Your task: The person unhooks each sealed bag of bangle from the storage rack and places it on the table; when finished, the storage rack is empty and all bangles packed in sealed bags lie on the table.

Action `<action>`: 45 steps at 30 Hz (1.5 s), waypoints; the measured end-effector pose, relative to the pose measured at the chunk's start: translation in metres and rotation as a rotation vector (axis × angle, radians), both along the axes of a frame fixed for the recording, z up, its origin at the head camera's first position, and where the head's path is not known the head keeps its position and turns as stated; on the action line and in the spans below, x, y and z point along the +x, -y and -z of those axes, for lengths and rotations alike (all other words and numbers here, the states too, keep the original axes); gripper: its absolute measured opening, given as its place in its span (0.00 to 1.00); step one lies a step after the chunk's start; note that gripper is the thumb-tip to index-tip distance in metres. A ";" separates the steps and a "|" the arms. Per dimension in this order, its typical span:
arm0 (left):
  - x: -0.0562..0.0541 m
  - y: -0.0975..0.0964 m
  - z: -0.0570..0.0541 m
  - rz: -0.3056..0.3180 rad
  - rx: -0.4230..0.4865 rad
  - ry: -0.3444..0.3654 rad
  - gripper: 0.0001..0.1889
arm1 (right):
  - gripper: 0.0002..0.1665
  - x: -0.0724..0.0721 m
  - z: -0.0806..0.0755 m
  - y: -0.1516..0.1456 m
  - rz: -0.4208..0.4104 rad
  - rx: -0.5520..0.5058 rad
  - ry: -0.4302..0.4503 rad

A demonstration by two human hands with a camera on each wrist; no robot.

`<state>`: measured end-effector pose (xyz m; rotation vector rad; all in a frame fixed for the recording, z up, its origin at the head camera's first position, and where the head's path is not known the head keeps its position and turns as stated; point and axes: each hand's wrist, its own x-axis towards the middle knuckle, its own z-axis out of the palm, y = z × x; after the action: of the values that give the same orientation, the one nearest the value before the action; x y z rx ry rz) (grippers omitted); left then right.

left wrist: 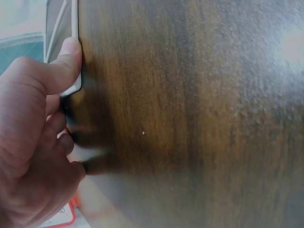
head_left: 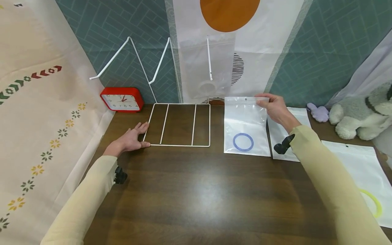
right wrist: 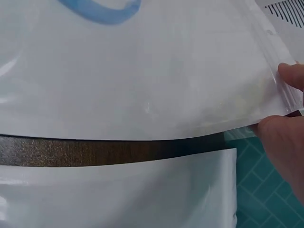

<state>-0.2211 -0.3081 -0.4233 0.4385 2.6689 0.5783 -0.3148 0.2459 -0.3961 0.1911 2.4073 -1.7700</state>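
A white wire display rack (head_left: pixel 179 145) with hooks stands at the back of the table. My left hand (head_left: pixel 133 137) holds its front left corner; in the left wrist view the thumb (left wrist: pixel 71 59) lies along the wire and the other fingers are curled. My right hand (head_left: pixel 275 109) pinches the top right corner of a zip bag (head_left: pixel 245 119) that has a blue ring (head_left: pixel 243 142) in it. Thumb and fingertip grip the bag's zip edge in the right wrist view. A translucent bag (head_left: pixel 196 68) hangs at the rack's right hook (head_left: pixel 209 61).
Beside the held bag lies another white bag (head_left: pixel 281 154). A further bag (head_left: pixel 346 160) with a yellow ring (head_left: pixel 375 202) is at the right. A red clock (head_left: pixel 139 98) stands left of the rack; a plush toy (head_left: pixel 358 115) and a small purple toy (head_left: pixel 320 113) sit back right.
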 end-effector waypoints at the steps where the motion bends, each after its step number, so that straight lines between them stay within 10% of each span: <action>1: 0.000 0.000 0.000 0.000 0.002 0.000 0.48 | 0.23 -0.001 0.001 0.000 0.002 0.006 -0.005; 33: -0.002 -0.004 0.005 0.006 0.013 -0.011 0.48 | 0.17 -0.006 0.033 0.014 0.018 0.429 -0.292; 45: 0.001 0.002 0.004 0.015 0.006 -0.039 0.47 | 0.13 0.002 0.016 0.020 -0.086 0.567 -0.541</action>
<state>-0.2201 -0.3106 -0.4269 0.4758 2.6989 0.5788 -0.3125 0.2263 -0.4119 -0.3789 3.1893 -1.1606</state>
